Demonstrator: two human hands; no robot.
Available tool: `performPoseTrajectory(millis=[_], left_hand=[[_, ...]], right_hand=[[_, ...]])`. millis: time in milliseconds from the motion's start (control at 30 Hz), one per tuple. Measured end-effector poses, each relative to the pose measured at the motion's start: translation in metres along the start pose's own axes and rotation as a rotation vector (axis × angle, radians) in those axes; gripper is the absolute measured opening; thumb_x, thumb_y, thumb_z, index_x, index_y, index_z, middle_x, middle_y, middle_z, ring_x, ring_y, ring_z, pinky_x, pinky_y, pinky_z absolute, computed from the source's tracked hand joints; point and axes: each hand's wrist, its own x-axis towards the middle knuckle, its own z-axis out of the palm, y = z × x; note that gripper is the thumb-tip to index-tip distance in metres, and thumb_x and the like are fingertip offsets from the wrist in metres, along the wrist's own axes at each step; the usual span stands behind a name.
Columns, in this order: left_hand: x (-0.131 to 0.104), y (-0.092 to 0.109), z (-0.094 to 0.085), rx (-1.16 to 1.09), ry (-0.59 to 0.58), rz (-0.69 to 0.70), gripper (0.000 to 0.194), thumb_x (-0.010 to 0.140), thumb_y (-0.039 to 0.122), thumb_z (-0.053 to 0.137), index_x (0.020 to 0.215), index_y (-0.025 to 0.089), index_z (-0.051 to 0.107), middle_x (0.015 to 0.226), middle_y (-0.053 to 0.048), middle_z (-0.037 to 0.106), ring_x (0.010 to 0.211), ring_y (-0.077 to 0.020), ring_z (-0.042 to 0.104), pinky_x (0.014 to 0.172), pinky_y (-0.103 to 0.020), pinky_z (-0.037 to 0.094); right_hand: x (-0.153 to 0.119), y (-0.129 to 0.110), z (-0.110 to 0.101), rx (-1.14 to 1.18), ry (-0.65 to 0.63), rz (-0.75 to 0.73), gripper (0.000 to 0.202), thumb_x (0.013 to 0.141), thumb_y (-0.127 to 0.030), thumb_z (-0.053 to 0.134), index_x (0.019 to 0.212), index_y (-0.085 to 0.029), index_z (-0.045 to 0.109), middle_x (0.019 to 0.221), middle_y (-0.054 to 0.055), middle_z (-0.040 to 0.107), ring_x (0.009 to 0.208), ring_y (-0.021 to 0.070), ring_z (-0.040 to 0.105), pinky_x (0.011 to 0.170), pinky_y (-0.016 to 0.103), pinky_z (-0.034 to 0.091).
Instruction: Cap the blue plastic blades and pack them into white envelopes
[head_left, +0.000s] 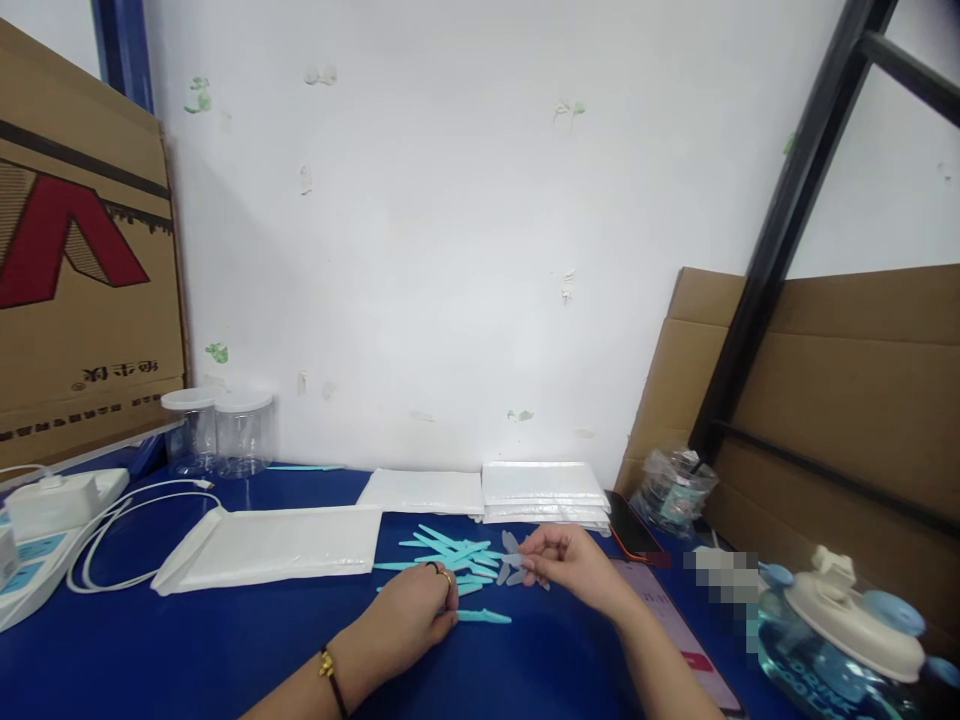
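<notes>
A pile of thin turquoise plastic pieces (450,546) lies at the middle of the blue table. My left hand (420,610) rests at the near left side of the pile, fingers curled down, a turquoise piece (484,617) sticking out to its right; what its fingertips hold is hidden. On the pile's right, my right hand (564,568) pinches a translucent grey bladed piece (510,545) between thumb and fingers. Flat white packets (546,482) are stacked behind the pile, with another white packet (424,490) beside them. A larger white pouch (277,545) lies to the left.
Two clear lidded jars (244,435), a power strip (37,560) and a white cable (94,545) occupy the left. On the right are a phone (675,630), a dark orange-edged device (628,525), a wrapped cup (677,495) and a blue bottle (832,640). Cardboard (847,400) stands behind.
</notes>
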Motion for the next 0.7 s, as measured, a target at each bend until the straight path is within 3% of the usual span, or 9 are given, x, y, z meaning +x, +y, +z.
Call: performPoseTrajectory(millis=[233,700], left_hand=[[0.006,-0.017,-0.004,-0.383,0.076,-0.113,0.019,0.081,0.035,0.047,0.081,0.018,0.056,0.067,0.003,0.052,0.061,-0.0122,0.045,0.055,-0.022,0.032],[0.004,-0.018,-0.007,-0.42,0.09,-0.108,0.022,0.078,0.038,0.049,0.08,0.018,0.058,0.07,0.001,0.054,0.065,-0.0131,0.047,0.059,-0.022,0.036]], right_hand=[[0.001,0.004,0.004,0.051,0.03,0.003,0.037,0.066,-0.047,0.074,0.079,-0.014,0.061,0.06,0.003,0.07,0.056,0.0168,0.065,0.05,0.024,0.041],[0.002,0.001,0.014,0.087,0.022,0.017,0.039,0.063,-0.047,0.076,0.078,-0.014,0.063,0.061,0.004,0.07,0.058,0.0168,0.066,0.055,0.025,0.047]])
